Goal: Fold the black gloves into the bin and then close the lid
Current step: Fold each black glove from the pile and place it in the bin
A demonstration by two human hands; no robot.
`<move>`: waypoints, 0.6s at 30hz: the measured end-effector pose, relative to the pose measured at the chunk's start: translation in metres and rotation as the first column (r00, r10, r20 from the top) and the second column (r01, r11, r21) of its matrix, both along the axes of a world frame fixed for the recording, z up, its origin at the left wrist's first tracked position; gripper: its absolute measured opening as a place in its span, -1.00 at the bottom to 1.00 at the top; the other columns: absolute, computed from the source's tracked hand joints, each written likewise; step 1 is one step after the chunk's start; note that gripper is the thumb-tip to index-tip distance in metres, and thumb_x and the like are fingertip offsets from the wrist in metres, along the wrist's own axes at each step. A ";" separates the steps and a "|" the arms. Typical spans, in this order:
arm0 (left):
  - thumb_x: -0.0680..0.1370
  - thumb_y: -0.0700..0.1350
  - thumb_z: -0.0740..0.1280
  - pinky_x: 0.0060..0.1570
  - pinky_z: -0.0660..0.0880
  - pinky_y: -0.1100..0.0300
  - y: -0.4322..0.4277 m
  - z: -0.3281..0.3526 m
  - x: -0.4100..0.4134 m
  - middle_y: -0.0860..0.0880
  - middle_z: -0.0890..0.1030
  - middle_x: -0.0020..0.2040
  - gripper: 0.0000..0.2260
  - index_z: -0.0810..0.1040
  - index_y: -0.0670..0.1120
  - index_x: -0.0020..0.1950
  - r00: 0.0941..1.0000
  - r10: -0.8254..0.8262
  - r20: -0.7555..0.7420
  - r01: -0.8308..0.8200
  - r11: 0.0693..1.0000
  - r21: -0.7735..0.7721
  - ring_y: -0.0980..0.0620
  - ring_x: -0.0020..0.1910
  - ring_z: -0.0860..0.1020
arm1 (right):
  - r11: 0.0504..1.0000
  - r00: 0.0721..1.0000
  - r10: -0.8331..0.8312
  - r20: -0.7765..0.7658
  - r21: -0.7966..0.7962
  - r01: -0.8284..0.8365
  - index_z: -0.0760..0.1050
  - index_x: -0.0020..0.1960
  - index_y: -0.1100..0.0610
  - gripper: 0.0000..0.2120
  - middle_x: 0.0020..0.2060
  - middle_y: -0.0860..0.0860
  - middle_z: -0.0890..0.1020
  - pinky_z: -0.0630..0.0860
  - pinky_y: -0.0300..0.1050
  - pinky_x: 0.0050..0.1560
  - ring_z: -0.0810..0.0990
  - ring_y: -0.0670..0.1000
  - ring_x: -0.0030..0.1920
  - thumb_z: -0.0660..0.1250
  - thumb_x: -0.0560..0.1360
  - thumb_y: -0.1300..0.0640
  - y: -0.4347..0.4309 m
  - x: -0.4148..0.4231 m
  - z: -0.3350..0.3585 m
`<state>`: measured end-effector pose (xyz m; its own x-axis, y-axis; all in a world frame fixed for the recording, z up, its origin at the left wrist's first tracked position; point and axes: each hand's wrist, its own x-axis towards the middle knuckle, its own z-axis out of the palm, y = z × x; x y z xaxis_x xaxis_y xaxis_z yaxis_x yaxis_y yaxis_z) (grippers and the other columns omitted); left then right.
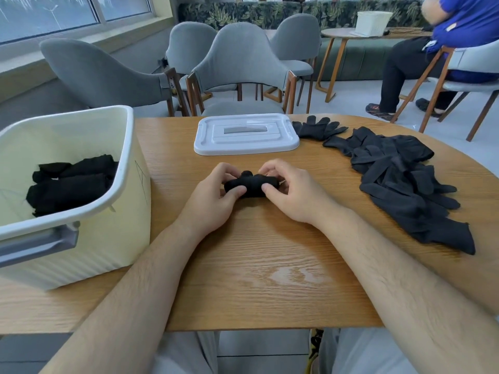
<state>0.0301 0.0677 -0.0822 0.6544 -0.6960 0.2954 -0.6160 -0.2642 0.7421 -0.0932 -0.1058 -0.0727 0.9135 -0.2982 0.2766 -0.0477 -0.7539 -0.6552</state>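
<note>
A small rolled-up black glove bundle (pixel 252 183) lies on the wooden table (pixel 243 265) at its middle. My left hand (pixel 213 197) pinches its left end and my right hand (pixel 290 191) pinches its right end. At the left stands a cream bin (pixel 118 211) with several folded black gloves (pixel 67 184) inside. The white lid (pixel 245 134) lies flat on the table beyond my hands. A loose pile of black gloves (pixel 405 179) spreads over the right side, with one flat glove (pixel 317 128) next to the lid.
Grey chairs (pixel 243 66) stand behind the table's far edge. At the far right a person (pixel 445 49) in blue sits by another table with a white basket (pixel 372 21). The near table edge runs just below my forearms.
</note>
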 end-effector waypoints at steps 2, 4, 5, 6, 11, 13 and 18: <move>0.61 -0.05 0.35 -0.08 0.44 0.25 -0.004 0.000 0.000 0.16 0.59 -0.08 -0.90 0.48 0.04 0.10 0.999 0.035 0.015 -0.036 0.999 0.006 0.18 -0.10 0.55 | 0.998 1.000 -0.026 0.007 0.053 0.026 0.44 0.20 -0.15 -0.83 -0.09 -0.13 0.62 0.53 -0.15 -0.06 0.60 -0.08 -0.10 0.29 0.62 0.03 0.002 0.000 0.000; 0.61 -0.03 0.34 -0.07 0.44 0.24 -0.008 -0.004 0.002 0.13 0.59 -0.08 -0.92 0.51 -0.01 0.06 0.998 0.066 0.025 -0.066 0.998 0.003 0.16 -0.07 0.54 | 0.995 0.998 -0.061 0.003 0.074 0.061 0.48 0.19 -0.11 -0.86 -0.05 -0.15 0.62 0.52 -0.17 0.00 0.59 -0.11 -0.02 0.26 0.64 0.02 0.003 0.004 -0.002; 0.62 -0.02 0.33 -0.03 0.46 0.20 -0.010 -0.006 0.002 0.11 0.58 -0.07 -0.90 0.54 -0.03 0.05 0.996 0.083 0.043 -0.084 0.996 0.010 0.14 -0.06 0.52 | 0.994 0.997 -0.083 -0.002 0.070 0.083 0.51 0.19 -0.08 -0.85 0.00 -0.15 0.61 0.50 -0.17 0.04 0.56 -0.12 0.03 0.24 0.65 0.01 0.004 0.007 -0.004; 0.62 -0.01 0.33 0.02 0.47 0.18 -0.013 -0.010 0.004 0.08 0.56 -0.04 -0.87 0.56 -0.05 0.05 0.991 0.109 0.075 -0.112 0.993 0.024 0.12 -0.04 0.50 | 0.993 0.994 -0.108 -0.012 0.048 0.108 0.53 0.19 -0.05 -0.84 0.05 -0.15 0.59 0.47 -0.16 0.07 0.53 -0.12 0.07 0.23 0.66 0.00 0.004 0.010 -0.007; 0.59 -0.01 0.38 0.17 0.38 0.17 -0.018 -0.011 0.004 -0.02 0.47 0.10 -0.82 0.60 -0.06 0.13 0.887 0.209 0.412 -0.213 0.976 -0.037 -0.02 0.14 0.40 | 0.956 0.963 -0.267 -0.048 -0.139 0.258 0.61 0.14 -0.02 -0.73 -0.02 -0.04 0.42 0.31 -0.15 0.01 0.37 -0.03 0.09 0.20 0.66 -0.12 0.003 0.022 -0.015; 0.57 0.00 0.39 0.13 0.44 0.11 -0.016 -0.007 0.000 0.03 0.52 0.08 -0.81 0.61 -0.03 0.14 0.875 0.086 0.476 -0.100 0.995 0.004 -0.01 0.10 0.43 | 0.949 0.961 -0.273 -0.041 -0.174 0.262 0.63 0.14 -0.02 -0.71 -0.07 -0.05 0.45 0.31 -0.14 -0.06 0.40 -0.04 0.05 0.20 0.66 -0.12 0.003 0.022 -0.014; 0.52 0.14 0.43 0.12 0.39 0.23 -0.012 -0.007 0.002 0.10 0.56 0.12 -0.63 0.55 0.04 0.27 0.884 -0.033 0.466 -0.056 0.983 0.175 0.05 0.17 0.44 | 0.949 0.943 -0.314 0.114 0.022 0.313 0.58 -0.03 0.05 -0.72 -0.31 -0.11 0.57 0.43 -0.18 -0.25 0.52 -0.15 -0.29 0.21 0.68 -0.08 -0.001 0.008 0.001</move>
